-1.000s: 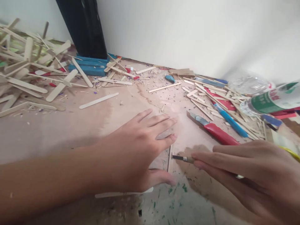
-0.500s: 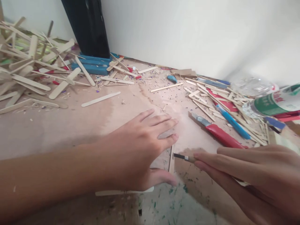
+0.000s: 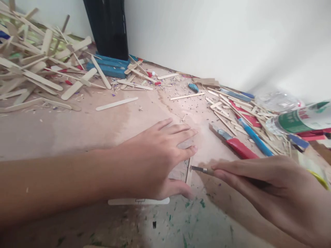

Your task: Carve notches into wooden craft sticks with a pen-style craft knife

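The right hand (image 3: pixel 274 186) keeps a pinched grip on a small chisel (image 3: pixel 204 170), its handle mostly hidden by the fingers. The thin stick (image 3: pixel 189 175) lies on the bench (image 3: pixel 90 134) at 9 o'clock from that grip, its long axis running roughly 12 to 6, so the blade meets it crosswise, the tip seemingly touching.

The left hand (image 3: pixel 160 153) is nearer the stick: palm down, fingers spread, grasping nothing. From the blade tip, its index finger is at 12 and its thumb at 6, hemming the tip in along the stick.

Farther off, a red utility knife (image 3: pixel 239 146) lies at 2 o'clock, then a blue pen (image 3: pixel 254 136) and a bottle (image 3: pixel 294 119) beyond. A loose stick (image 3: pixel 117 103) lies toward 10, with the stick pile (image 3: pixel 46 44) behind it.
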`<action>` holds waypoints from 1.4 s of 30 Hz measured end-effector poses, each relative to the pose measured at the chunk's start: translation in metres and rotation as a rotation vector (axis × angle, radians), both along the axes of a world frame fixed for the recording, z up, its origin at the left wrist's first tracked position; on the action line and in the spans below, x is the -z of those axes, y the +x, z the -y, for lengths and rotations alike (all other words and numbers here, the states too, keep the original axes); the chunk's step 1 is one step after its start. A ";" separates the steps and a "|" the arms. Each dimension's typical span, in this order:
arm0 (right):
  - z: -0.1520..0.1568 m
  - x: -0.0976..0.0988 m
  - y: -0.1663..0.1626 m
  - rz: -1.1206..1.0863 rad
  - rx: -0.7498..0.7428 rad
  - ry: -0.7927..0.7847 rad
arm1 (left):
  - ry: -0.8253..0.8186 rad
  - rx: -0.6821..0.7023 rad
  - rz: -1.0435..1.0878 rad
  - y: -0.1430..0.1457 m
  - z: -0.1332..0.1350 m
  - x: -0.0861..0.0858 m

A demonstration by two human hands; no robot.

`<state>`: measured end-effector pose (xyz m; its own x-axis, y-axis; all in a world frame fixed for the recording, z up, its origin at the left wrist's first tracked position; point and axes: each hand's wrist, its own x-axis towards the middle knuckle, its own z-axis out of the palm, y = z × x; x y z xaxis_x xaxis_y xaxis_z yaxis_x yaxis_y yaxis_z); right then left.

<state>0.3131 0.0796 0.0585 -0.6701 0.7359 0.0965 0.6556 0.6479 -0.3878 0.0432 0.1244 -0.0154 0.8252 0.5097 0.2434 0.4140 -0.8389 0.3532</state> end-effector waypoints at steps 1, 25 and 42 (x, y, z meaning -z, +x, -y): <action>0.001 0.003 0.002 -0.026 0.041 -0.034 | 0.000 0.000 -0.005 0.000 0.000 0.000; -0.005 0.022 0.027 -0.082 -0.061 0.093 | -0.033 0.004 -0.050 -0.002 -0.004 -0.002; -0.007 0.020 0.023 -0.119 -0.053 0.049 | -0.027 0.012 -0.055 -0.004 -0.004 -0.002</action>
<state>0.3362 0.0863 0.0388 -0.6893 0.6926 0.2126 0.5714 0.7001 -0.4282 0.0394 0.1289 -0.0134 0.8428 0.5057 0.1840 0.4237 -0.8344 0.3525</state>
